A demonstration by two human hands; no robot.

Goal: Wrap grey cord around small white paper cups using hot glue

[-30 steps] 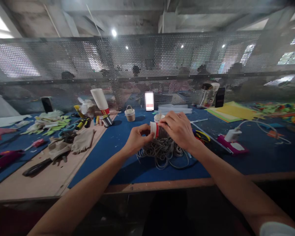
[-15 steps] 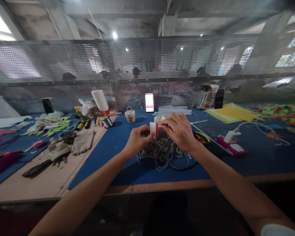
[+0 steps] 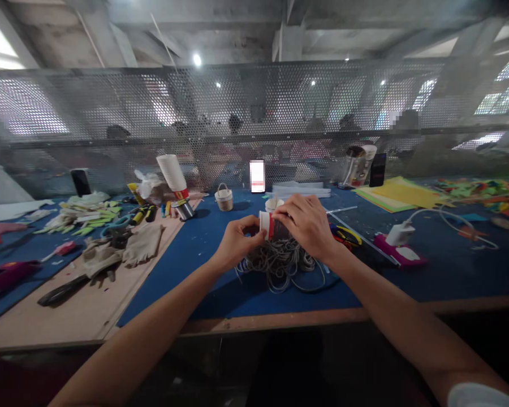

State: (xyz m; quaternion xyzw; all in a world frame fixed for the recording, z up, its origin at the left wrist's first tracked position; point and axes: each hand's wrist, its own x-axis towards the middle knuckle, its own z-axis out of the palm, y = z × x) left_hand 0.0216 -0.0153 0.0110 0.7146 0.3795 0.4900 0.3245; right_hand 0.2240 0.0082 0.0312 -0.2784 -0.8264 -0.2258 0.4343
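Observation:
Both my hands hold a small paper cup (image 3: pixel 266 224) with a red band, lying on its side above a heap of grey cord (image 3: pixel 280 263) on the blue mat (image 3: pixel 220 282). My left hand (image 3: pixel 236 242) pinches the cup's white end with closed fingers. My right hand (image 3: pixel 307 224) wraps over the cup's body, which looks wound with grey cord. Another small cup (image 3: pixel 274 204) stands just behind them.
A stack of paper cups (image 3: pixel 173 172) leans at the back left beside a small basket (image 3: pixel 223 198). Gloves (image 3: pixel 127 247), scissors (image 3: pixel 68 288), pliers and scraps lie to the left. A pink glue gun (image 3: pixel 401 250) with a white plug lies right; a lit phone (image 3: pixel 257 176) leans on the mesh screen.

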